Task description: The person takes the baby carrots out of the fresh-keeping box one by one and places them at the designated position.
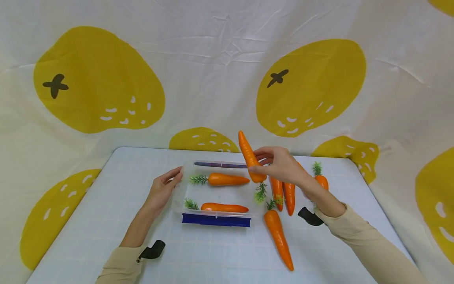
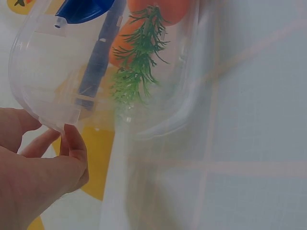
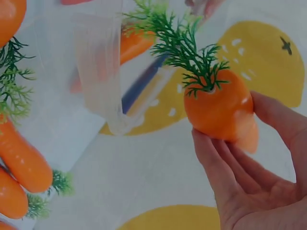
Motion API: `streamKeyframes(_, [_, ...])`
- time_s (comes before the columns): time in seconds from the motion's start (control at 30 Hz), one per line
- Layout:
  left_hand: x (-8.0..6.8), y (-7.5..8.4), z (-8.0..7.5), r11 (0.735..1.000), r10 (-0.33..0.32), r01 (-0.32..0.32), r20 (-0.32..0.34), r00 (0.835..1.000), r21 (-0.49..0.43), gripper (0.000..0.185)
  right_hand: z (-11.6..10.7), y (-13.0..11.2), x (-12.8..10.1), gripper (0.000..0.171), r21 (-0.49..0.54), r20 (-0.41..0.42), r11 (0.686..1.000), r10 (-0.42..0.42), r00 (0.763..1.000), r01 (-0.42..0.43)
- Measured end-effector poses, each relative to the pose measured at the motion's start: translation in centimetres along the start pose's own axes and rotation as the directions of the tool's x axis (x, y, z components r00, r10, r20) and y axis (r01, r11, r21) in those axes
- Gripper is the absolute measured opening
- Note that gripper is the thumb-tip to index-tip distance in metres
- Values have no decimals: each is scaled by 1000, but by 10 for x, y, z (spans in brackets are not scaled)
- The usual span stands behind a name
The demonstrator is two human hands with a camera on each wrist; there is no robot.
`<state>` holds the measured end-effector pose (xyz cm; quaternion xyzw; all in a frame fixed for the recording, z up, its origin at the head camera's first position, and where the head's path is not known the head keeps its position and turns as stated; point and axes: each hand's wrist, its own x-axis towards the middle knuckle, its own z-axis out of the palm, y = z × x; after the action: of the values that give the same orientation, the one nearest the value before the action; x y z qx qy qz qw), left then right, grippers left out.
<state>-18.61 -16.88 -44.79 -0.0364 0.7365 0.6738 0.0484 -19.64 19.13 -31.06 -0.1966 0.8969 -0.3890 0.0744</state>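
Note:
My right hand [image 1: 280, 163] grips a toy carrot [image 1: 249, 156] above the right side of a clear plastic box [image 1: 216, 213]. Its tip points up and its green leaves hang down; in the right wrist view, thumb and fingers hold the carrot [image 3: 218, 105] near its thick end. At the box's left side, my left hand [image 1: 163, 191] pinches the rim, as the left wrist view shows of the hand [image 2: 45, 167] and the box corner [image 2: 53, 115]. Inside the box lie a carrot [image 1: 228, 179] at the back and another carrot [image 1: 224, 207] at the front, leaves to the left.
Right of the box are several more carrots [image 1: 289, 197], partly behind my right arm. One carrot [image 1: 279, 236] lies nearer the front, and another carrot [image 1: 322, 182] is farther right. A blue latch flap [image 1: 216, 220] sticks out at the box's front. Behind the table hangs a fruit-print cloth [image 1: 213, 79].

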Motion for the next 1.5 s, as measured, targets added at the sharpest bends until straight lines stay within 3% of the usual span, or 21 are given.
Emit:
streamKeyframes(0.33, [0, 0, 0, 1000, -5, 5, -2, 1000, 7, 54, -16, 16, -22, 62, 94, -91, 984, 162, 983, -153])
streamKeyframes(0.57, [0, 1, 0, 1000, -10, 10, 3, 1000, 10, 54, -21, 38, -41, 65, 122, -118, 974, 204, 972, -190])
streamKeyframes(0.87, [-11, 23, 3, 999, -39, 39, 17, 999, 13, 50, -17, 68, -71, 67, 118, -126, 963, 258, 958, -244])
streamKeyframes(1.07, [-14, 27, 5, 999, -45, 45, 23, 999, 16, 51, -11, 86, -95, 65, 103, -133, 961, 269, 954, -256])
streamKeyframes(1.23, [-14, 27, 5, 999, -47, 47, 26, 999, 7, 52, -4, 101, -110, 66, 107, -122, 948, 313, 942, -301])
streamKeyframes(1.5, [-10, 22, 4, 999, -46, 46, 31, 998, -11, 51, 12, 120, -128, 65, 179, -13, 896, 415, 910, -406])
